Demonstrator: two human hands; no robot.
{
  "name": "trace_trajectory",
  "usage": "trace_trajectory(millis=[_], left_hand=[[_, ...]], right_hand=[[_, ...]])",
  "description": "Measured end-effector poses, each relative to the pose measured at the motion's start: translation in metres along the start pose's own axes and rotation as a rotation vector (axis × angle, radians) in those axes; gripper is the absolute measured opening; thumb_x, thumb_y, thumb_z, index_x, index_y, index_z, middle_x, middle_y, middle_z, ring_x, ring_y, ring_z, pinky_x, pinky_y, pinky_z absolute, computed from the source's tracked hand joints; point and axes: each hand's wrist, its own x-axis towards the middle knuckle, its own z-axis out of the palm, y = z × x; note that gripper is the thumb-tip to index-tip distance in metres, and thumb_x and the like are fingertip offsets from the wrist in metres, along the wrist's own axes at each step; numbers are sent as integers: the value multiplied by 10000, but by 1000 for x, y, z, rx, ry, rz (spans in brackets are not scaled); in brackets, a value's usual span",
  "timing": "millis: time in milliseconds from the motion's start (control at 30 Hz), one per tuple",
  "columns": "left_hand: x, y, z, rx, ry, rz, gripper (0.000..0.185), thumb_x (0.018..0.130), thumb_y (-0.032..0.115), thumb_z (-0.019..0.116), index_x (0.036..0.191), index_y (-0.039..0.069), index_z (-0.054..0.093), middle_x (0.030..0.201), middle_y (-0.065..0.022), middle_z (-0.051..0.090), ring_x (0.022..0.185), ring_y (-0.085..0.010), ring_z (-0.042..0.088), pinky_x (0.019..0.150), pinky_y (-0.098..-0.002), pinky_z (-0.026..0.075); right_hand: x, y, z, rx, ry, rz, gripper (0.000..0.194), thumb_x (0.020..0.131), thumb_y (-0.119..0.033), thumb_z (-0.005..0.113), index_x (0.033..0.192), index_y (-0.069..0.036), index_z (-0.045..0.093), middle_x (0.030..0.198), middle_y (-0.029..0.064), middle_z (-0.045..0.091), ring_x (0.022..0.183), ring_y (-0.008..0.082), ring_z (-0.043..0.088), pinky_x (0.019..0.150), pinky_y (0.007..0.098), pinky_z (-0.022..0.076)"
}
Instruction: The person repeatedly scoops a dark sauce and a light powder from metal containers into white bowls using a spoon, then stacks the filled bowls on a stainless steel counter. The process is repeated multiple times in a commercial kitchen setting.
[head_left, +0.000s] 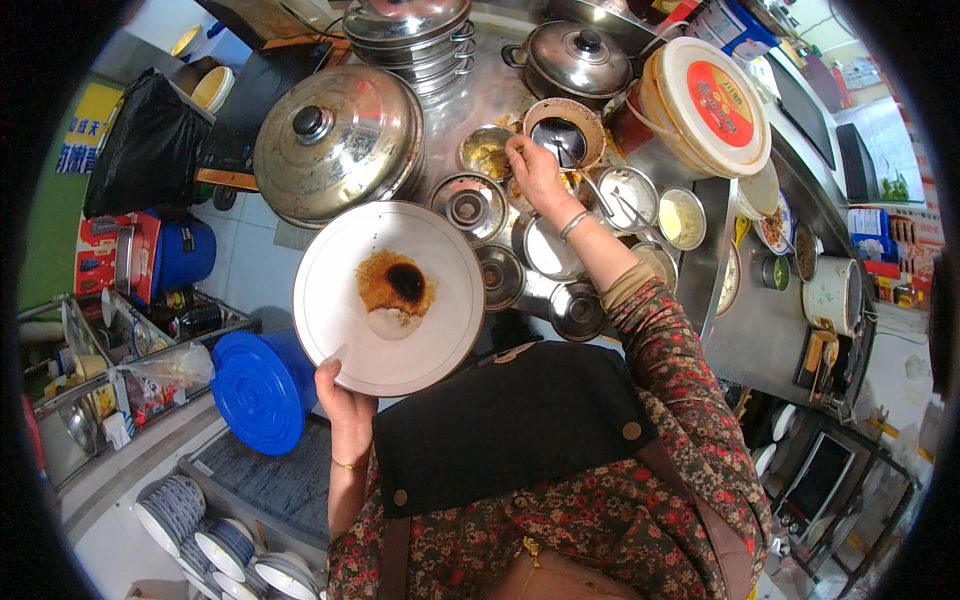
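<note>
My left hand (345, 401) grips the lower left rim of a large white bowl (330, 247), which holds dark liquid and pale and brownish seasoning. At the right edge of a small metal bowl of yellowish contents (484, 152) is my right hand (536, 171), its fingers bent together; whether they pinch a utensil or anything else is hidden. Just beyond that hand stands a brown-rimmed bowl of dark liquid (559, 135) with a metal spoon in it. Nearer me are a metal bowl of white powder (551, 247), another white-filled bowl (628, 196) with a spoon, and a bowl of pale yellow contents (682, 217).
A big lidded pot (337, 142) stands at the left, with a stacked steamer (409, 37) behind it. A lidded pan (577, 60) and a large plastic tub (705, 105) bound the far right. Loose metal lids (469, 208) lie among the bowls. A blue lidded bin (259, 394) stands lower left.
</note>
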Motion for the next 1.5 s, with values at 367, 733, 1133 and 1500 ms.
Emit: trace_trajectory(millis=[367, 733, 1133, 1500], left_hand=[[-4, 0, 5, 12, 13, 11, 660, 688, 330, 509, 1215, -46, 379, 1167, -182, 483, 1065, -289, 477, 923, -381, 369], [-5, -2, 8, -12, -4, -14, 645, 694, 320, 504, 1213, -45, 387, 1187, -184, 471, 1074, -300, 471, 931, -387, 363], [-4, 0, 19, -45, -124, -86, 630, 714, 273, 493, 1251, -23, 349, 1233, -161, 439, 1147, -281, 420, 979, -375, 317], [10, -4, 9, -156, -292, -149, 600, 741, 296, 474, 1245, -8, 358, 1231, -166, 442, 1140, -303, 428, 979, -409, 332]], right_hand=[[-4, -11, 4, 26, -42, -58, 153, 825, -133, 504, 887, 0, 549, 761, 226, 582, 729, 381, 569, 645, 418, 455], [-16, 4, -1, 589, 17, 232, 126, 904, -94, 424, 947, -2, 499, 762, 65, 583, 621, 105, 534, 595, 224, 460], [-56, -40, -69, 1015, 14, 199, 153, 904, -88, 420, 1012, -2, 484, 859, 111, 605, 718, 127, 565, 676, 252, 478], [-115, -124, -89, 340, -263, -418, 132, 863, -61, 446, 903, 10, 550, 866, 113, 606, 784, 178, 574, 700, 290, 464]])
